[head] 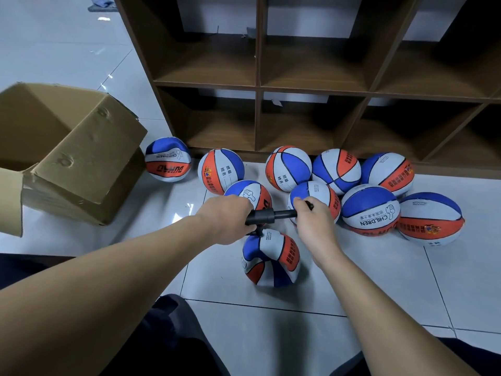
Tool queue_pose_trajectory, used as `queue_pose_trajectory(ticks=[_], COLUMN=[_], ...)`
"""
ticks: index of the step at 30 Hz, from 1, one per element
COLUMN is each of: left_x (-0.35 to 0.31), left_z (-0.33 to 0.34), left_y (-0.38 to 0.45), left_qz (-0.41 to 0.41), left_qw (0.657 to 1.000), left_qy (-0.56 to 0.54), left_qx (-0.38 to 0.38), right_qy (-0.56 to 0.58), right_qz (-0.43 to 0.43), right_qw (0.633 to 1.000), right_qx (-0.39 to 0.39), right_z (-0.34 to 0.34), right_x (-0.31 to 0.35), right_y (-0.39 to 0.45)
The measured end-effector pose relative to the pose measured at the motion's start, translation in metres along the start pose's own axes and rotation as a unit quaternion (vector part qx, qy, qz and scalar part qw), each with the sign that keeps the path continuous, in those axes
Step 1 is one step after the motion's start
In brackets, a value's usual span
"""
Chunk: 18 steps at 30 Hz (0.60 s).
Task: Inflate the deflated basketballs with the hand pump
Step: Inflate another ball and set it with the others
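Observation:
A black hand pump [267, 216] lies level above a dented, deflated basketball [271, 260] in red, white and blue on the floor. The pump's short nozzle runs down into the top of that ball. My left hand [226, 219] grips the pump's barrel. My right hand [311, 221] grips the handle at the rod's end, with a stretch of rod showing between barrel and handle. Several more basketballs [370, 210] of the same colours lie behind, some round, some dented.
An open cardboard box [73, 156] lies tipped on the left. A brown wooden cubby shelf [311, 88] stands behind the balls, its compartments bare. White tiled floor [271, 335] stretches in front. My dark-trousered legs fill the bottom edge.

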<state>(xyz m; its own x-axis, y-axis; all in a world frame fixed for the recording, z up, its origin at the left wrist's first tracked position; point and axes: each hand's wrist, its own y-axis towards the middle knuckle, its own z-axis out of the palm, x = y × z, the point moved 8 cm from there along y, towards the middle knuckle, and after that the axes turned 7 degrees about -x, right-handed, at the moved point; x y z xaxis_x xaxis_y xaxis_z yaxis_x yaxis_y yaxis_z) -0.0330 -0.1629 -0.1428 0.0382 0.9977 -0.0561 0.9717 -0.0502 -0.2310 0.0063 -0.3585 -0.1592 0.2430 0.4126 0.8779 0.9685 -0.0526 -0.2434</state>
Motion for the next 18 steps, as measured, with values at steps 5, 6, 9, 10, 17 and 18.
queue_pose_trajectory(ticks=[5, 6, 9, 10, 17, 18], left_x=[-0.009, -0.010, -0.014, -0.015, -0.016, -0.016], left_z=[-0.001, -0.001, 0.000, 0.000, 0.000, 0.001], left_y=[0.001, 0.002, 0.002, 0.002, 0.002, 0.002], left_qz=[0.008, 0.010, 0.020, 0.023, 0.025, 0.026], left_qw=[1.000, 1.000, 1.000, 1.000, 0.999, 0.999], left_qy=[-0.009, -0.009, -0.006, -0.008, -0.033, -0.039], left_qx=[0.000, 0.001, 0.000, 0.000, -0.001, 0.001], right_qy=[-0.011, -0.016, -0.032, -0.035, -0.027, -0.030], right_qz=[-0.020, -0.026, -0.035, -0.035, -0.055, -0.059], right_qw=[0.999, 0.999, 0.998, 0.998, 0.997, 0.996], right_qx=[0.022, 0.026, 0.040, 0.042, 0.044, 0.052], right_z=[0.012, 0.014, 0.021, 0.023, 0.020, 0.019], right_x=[0.008, 0.009, 0.009, 0.008, 0.011, 0.011], right_y=[-0.011, -0.013, -0.018, -0.019, -0.015, -0.014])
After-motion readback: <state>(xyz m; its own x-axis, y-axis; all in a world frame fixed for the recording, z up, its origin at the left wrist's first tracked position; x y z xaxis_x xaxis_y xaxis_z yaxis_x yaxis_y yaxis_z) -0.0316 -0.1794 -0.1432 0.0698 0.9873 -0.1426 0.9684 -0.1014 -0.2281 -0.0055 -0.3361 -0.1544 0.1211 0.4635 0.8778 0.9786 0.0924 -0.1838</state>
